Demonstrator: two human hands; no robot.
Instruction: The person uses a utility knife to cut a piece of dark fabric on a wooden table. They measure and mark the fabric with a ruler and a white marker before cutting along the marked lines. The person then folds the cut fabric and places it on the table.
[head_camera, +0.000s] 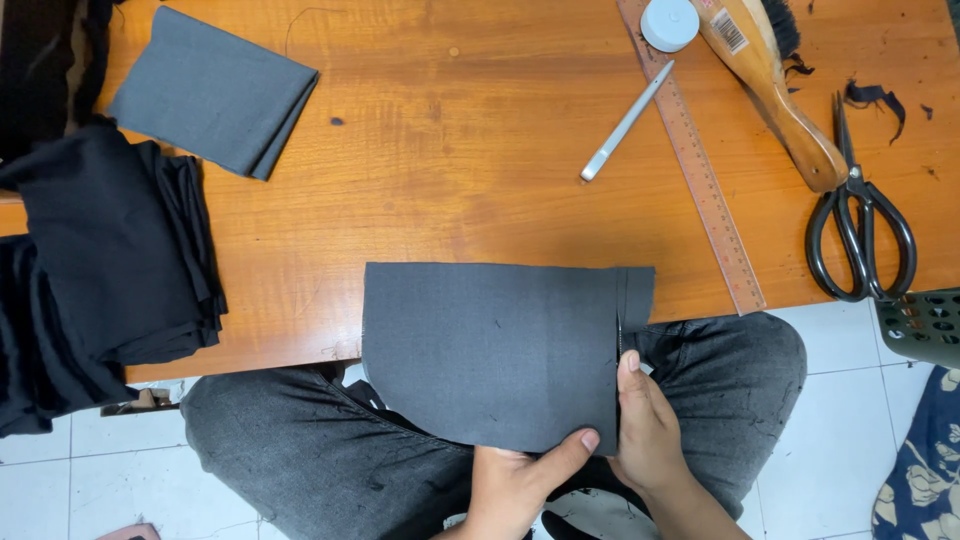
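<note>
A dark grey rectangle of fabric (490, 345) hangs over the near edge of the wooden table (450, 150), above my lap. My left hand (520, 480) grips its lower edge from below, thumb on top. At the fabric's right edge my right hand (645, 425) pinches the cloth, with the forefinger pointing up along a narrow folded strip. A thin pin or needle seems to stick up at that fingertip, too small to be sure.
A folded grey fabric piece (215, 90) lies at the back left, and a pile of black cloth (100, 250) is on the left. On the right lie a wooden ruler (700, 170), a white marker (625, 122), black scissors (860, 225), a wooden brush (775, 85) and a round white lid (669, 24).
</note>
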